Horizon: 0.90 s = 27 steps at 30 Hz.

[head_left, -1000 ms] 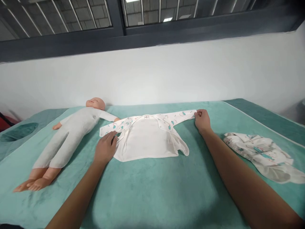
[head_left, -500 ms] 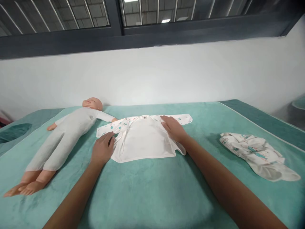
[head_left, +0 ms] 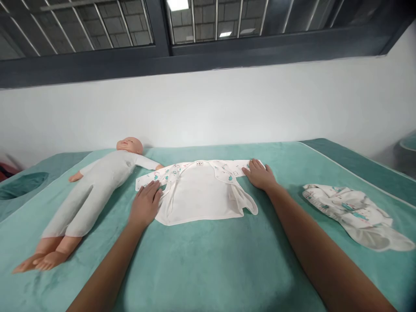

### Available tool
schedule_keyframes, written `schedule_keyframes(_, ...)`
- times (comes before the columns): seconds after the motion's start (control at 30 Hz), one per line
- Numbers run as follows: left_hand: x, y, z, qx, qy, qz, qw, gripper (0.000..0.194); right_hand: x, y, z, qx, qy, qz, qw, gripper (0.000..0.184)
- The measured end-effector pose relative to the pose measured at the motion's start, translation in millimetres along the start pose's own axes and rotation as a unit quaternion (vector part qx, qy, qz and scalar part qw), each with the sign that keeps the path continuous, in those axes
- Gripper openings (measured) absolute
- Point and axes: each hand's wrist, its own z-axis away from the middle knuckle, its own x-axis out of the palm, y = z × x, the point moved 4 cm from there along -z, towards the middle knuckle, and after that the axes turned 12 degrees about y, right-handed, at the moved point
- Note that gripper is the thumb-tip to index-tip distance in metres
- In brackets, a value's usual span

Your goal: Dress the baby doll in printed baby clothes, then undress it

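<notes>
A small white baby shirt (head_left: 201, 195) with a printed pattern on its sleeves lies spread open, its plain inside facing up and its sleeves stretched to both sides. My left hand (head_left: 146, 203) rests with fingers extended at the shirt's left edge, over the lower side of the left sleeve. My right hand (head_left: 259, 174) lies flat across the end of the right sleeve, hiding part of the cuff. Neither hand grips anything. Left of the shirt a baby doll (head_left: 105, 173) in a white suit lies on its back, one hand touching or close behind the left sleeve.
A teal plush cover (head_left: 208, 264) spreads under everything. On the right lies a crumpled printed white garment (head_left: 360, 216). Behind stands a white wall (head_left: 208, 108) below a dark-framed window (head_left: 214, 58) with metal bars.
My right hand has slid right, from the shirt's shoulder to the sleeve end, uncovering the printed right front flap. My left hand has stayed nearly in place. The view has tilted slightly up.
</notes>
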Motion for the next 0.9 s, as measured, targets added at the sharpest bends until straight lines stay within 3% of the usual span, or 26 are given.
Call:
schedule_keyframes(0.27, 20.9, -14, -24, 0.006, -0.071, -0.035, 0.997, 0.047, -2, -2, 2, 0.004, 0.035, -0.031, 0.999, 0.050)
schedule_keyframes(0.43, 23.1, -19, -41, -0.011, -0.086, -0.063, 0.994, 0.042, -16, -5, 7, 0.022, 0.068, -0.076, 0.995, 0.041)
schedule_keyframes(0.53, 23.1, -20, -44, -0.027, -0.075, -0.057, 0.995, 0.039, -35, -25, 20, 0.036, 0.117, -0.155, 0.980, 0.041)
schedule_keyframes(0.6, 23.9, -21, -44, -0.041, -0.067, -0.053, 0.996, 0.038, -49, -48, 34, 0.033, 0.148, -0.268, 0.951, 0.038)
schedule_keyframes(0.67, 25.1, -24, -45, -0.053, -0.063, -0.052, 0.995, 0.040, -58, -77, 49, 0.001, 0.116, -0.357, 0.927, 0.034)
schedule_keyframes(0.73, 25.9, -25, -45, -0.047, -0.063, -0.053, 0.995, 0.042, -58, -105, 64, -0.044, 0.018, -0.399, 0.916, 0.035)
schedule_keyframes(0.83, 25.3, -23, -43, -0.025, -0.059, -0.048, 0.997, 0.041, -48, -128, 82, -0.124, -0.110, -0.354, 0.920, 0.042)
schedule_keyframes(0.9, 22.1, -19, -43, -0.024, -0.043, -0.027, 0.998, 0.038, -42, -133, 89, -0.187, -0.135, -0.295, 0.927, 0.050)
